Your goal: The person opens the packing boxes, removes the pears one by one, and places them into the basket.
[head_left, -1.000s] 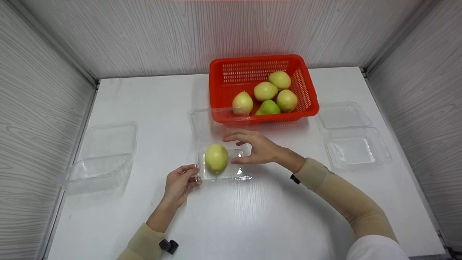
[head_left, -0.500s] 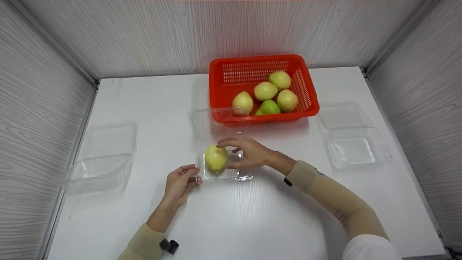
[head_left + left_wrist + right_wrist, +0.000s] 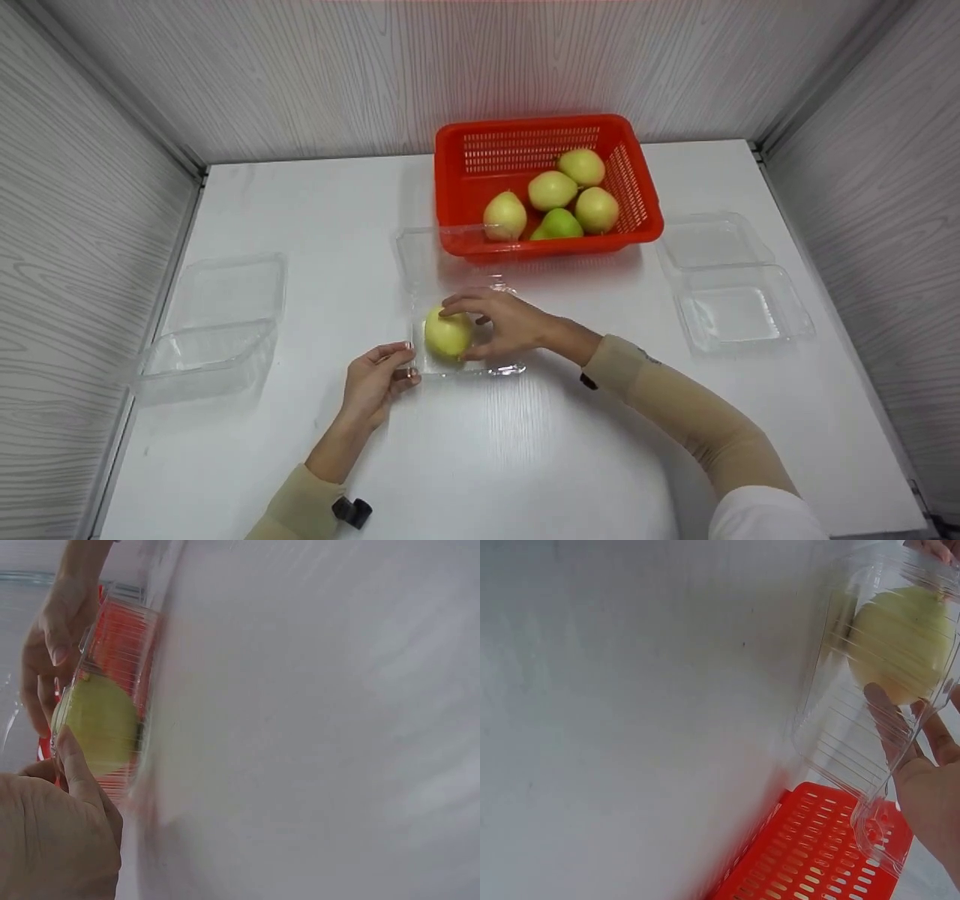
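Observation:
A yellow-green pear (image 3: 445,336) lies in the left part of a clear plastic clamshell container (image 3: 426,262), whose lid is folded back and overlaps the red basket's front in the head view. My left hand (image 3: 372,382) pinches the container's left front edge between thumb and fingers. Reaching inside from the right, my right hand (image 3: 508,326) holds the pear, fingers curled over its far side and thumb at its near right side. Through the ribbed wall in the right wrist view, fingers (image 3: 885,709) touch the pear (image 3: 900,645).
Behind the container stands a red plastic basket (image 3: 459,180) with several pears (image 3: 553,190), one of them greener (image 3: 562,223). One clear container (image 3: 217,352) with its lid raised sits at the left, another (image 3: 731,311) at the right. Grey wood-grain panels enclose the white table (image 3: 525,480).
My right hand has moved left and closed its fingers on the pear, which has shifted slightly. My left hand has stayed on the container's edge.

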`<state>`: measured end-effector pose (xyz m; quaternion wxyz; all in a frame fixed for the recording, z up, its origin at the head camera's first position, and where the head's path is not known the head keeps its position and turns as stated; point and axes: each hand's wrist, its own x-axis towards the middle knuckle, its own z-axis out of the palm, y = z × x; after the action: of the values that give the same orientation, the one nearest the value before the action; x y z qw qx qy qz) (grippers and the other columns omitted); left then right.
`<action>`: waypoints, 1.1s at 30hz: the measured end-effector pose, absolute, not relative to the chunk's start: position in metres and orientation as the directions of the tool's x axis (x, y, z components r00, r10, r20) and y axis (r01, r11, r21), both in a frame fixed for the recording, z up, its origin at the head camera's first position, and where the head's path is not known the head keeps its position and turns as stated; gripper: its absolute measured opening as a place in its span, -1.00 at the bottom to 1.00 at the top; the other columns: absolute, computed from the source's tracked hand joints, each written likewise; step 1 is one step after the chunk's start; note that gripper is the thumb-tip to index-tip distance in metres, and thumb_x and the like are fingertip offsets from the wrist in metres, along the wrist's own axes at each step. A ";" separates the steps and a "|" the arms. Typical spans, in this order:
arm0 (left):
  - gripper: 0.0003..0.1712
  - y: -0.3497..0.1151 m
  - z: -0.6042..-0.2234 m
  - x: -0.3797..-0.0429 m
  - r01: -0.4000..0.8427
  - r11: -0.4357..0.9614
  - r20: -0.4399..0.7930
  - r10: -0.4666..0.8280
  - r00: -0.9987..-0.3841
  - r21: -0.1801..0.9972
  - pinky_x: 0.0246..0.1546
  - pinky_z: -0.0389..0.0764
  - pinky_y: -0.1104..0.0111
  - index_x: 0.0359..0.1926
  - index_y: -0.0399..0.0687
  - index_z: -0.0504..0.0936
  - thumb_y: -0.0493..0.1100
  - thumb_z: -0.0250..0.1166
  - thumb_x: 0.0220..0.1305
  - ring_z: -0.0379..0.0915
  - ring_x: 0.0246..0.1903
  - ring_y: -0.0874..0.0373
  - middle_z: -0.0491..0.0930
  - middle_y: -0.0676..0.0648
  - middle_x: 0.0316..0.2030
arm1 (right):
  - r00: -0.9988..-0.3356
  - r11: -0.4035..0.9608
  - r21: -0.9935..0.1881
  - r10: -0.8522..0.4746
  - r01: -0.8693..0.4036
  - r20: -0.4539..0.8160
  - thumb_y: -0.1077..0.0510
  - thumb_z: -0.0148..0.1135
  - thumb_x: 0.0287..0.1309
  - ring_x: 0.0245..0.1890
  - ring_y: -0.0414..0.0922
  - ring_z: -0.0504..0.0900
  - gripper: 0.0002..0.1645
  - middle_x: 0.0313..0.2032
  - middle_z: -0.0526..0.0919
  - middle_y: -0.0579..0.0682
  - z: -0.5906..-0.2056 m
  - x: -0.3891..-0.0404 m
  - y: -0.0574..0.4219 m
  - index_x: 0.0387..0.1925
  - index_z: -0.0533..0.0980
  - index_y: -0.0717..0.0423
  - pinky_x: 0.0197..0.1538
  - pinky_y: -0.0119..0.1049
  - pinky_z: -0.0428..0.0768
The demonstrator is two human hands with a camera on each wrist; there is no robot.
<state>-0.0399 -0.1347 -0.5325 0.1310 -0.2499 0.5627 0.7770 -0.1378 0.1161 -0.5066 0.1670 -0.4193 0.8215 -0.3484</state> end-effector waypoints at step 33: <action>-0.83 -0.136 -0.532 -0.039 -0.484 -0.342 -0.536 -0.069 -0.842 0.805 -0.45 0.78 0.48 -0.01 -0.35 0.60 -0.38 0.30 0.44 0.67 -0.56 0.24 0.75 -0.02 -0.42 | -0.585 0.431 -0.689 -0.811 -0.582 -0.013 -0.15 0.59 0.05 0.38 -0.07 0.54 -0.24 0.33 0.60 -0.08 -0.517 -0.132 0.089 0.29 0.57 -0.13 0.38 -0.11 0.63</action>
<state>-0.0390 -0.1359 -0.5324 0.1330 -0.2479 0.5581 0.7806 -0.1316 0.0893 -0.5168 0.1744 -0.4208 0.8278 -0.3276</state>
